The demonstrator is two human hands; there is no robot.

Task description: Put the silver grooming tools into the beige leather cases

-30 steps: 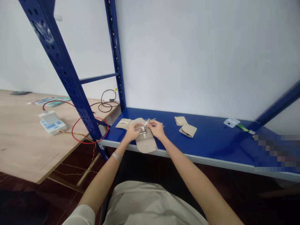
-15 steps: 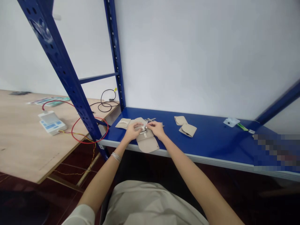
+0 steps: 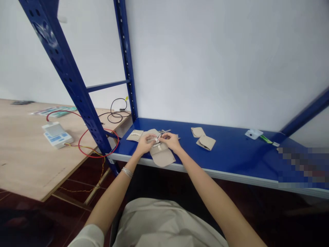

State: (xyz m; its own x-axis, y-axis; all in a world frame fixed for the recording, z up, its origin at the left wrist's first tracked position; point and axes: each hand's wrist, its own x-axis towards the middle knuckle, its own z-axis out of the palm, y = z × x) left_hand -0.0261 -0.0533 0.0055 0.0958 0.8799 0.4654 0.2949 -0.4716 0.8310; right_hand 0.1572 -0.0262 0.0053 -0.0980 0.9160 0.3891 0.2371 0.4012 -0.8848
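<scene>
**Bench items, head view**

1. L hand (image 3: 145, 144): closed, fingers curled, gripping small silver metal piece (image 3: 157, 140) from L side; exact kind too small to tell. Silver bracelet (image 3: 126, 172) on L wrist.
2. R hand (image 3: 171, 141): closed, fingertips (image 3: 162, 136) pinching same piece from R side. Hands nearly touching.
3. Beige pouch (image 3: 161, 156): opened out, flat on blue steel shelf (image 3: 231, 154), directly under both hands, near front edge; flap hangs toward person.
4. Beige flat piece (image 3: 134, 135): on shelf, just L of pouch, w/ small metal part on top.
5. Loose metal bits (image 3: 164, 131): just behind hands, on shelf.
6. 2 folded beige pouches (image 3: 206, 143): on shelf, R of hands, touching each other.
7. White plastic item (image 3: 253, 134) + green item (image 3: 266, 139): far R on shelf, well apart from hands.
8. Wood table (image 3: 20, 154): L of shelf, past blue steel upright (image 3: 88, 103). On it: white/blue electronic unit (image 3: 57, 135), red wire (image 3: 99, 155), black cable (image 3: 115, 116); approx. all well apart from hands.
9. Beige garment (image 3: 164, 223): on person, bottom of view.
</scene>
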